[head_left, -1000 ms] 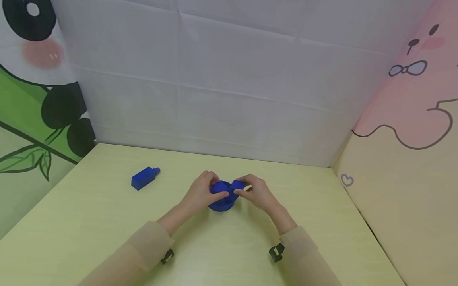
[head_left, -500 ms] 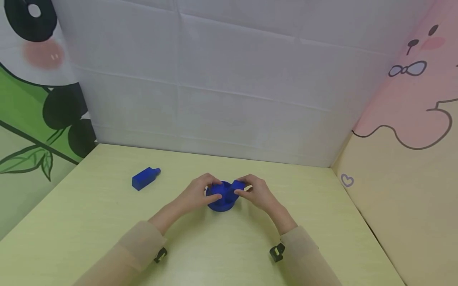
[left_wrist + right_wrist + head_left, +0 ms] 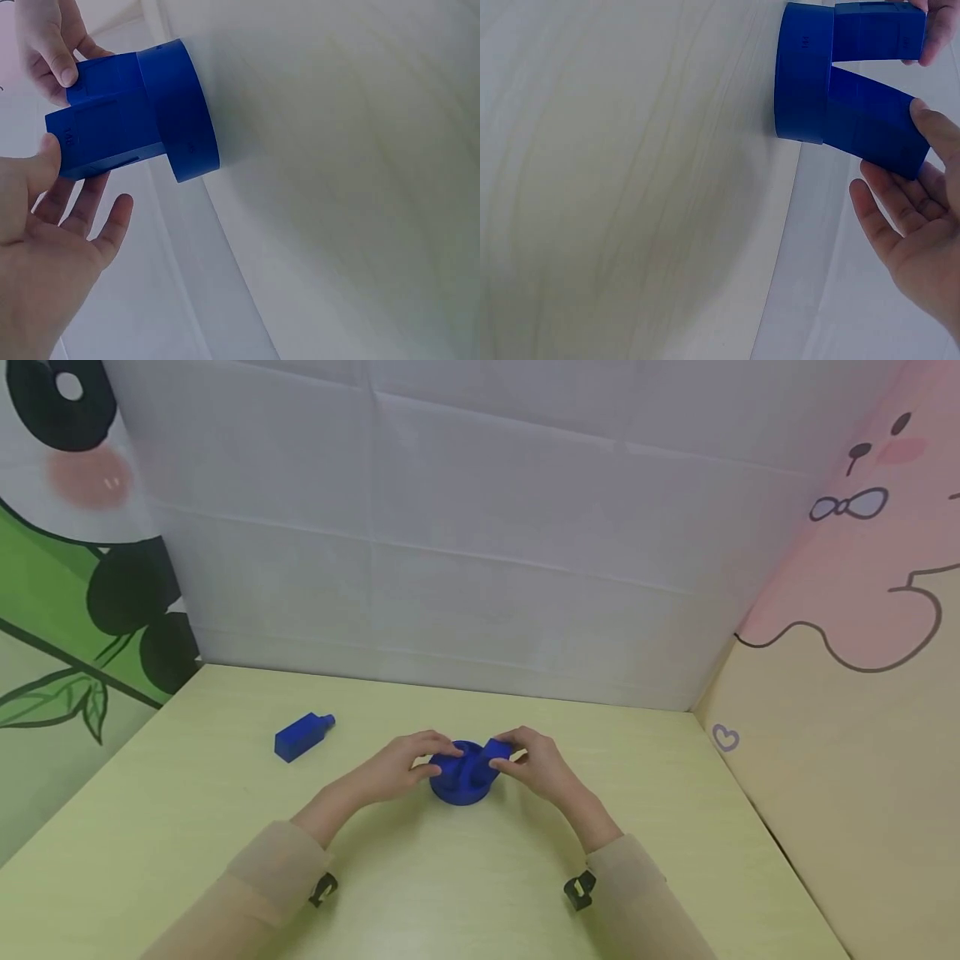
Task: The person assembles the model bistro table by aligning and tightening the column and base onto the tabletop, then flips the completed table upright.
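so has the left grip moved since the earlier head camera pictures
Yes. Judged against the blue bottle-shaped piece lying on the table, the left grip has shifted leftward, closer to that piece.

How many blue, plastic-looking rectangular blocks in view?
3: lying block on the pale wood-look table; left block pinched by the left hand; right block pinched by the right hand, both in the round, blue, plastic-looking base.

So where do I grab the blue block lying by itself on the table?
Try the middle of its boxy body, coming from above and pinching across its width. It lies on its long side, and the knob at its end looks thinner.
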